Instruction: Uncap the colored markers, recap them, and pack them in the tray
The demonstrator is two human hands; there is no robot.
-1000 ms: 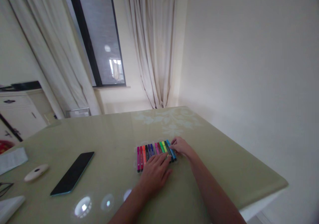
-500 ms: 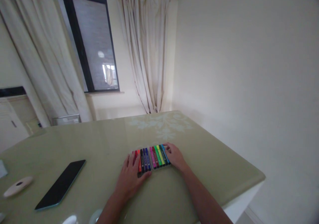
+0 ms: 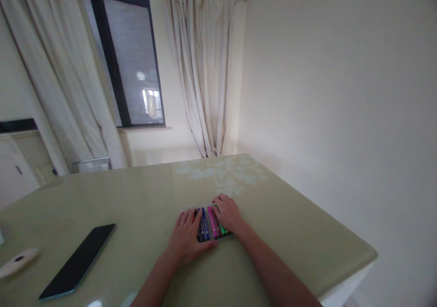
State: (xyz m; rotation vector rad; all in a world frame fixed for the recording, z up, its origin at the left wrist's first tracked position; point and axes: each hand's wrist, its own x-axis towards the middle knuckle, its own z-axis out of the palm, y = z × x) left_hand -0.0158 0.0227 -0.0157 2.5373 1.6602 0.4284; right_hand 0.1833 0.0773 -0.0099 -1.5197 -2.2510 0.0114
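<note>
Fingers of both hands lie flat and spread over a row of coloured marker pens (image 3: 210,224) — neither hand curled around any single pen, both simply pressing down on the set. Left hand (image 3: 187,235) covers the row's left end, its fingertips pointing toward the window; right hand (image 3: 228,212) covers the right end, and only a few pens (blue, purple, pink and a sliver of green) show in the gap between the two. The pens lie side by side on a pale green glass-topped table (image 3: 293,225), close to its near edge. Well to the left of the pens rests a dark smartphone (image 3: 78,262), face up, and farther left again a small white oval object (image 3: 17,262) — too blurred to identify. Beyond the pens, cream curtains (image 3: 201,70) hang beside a dark-framed window (image 3: 131,61).
</note>
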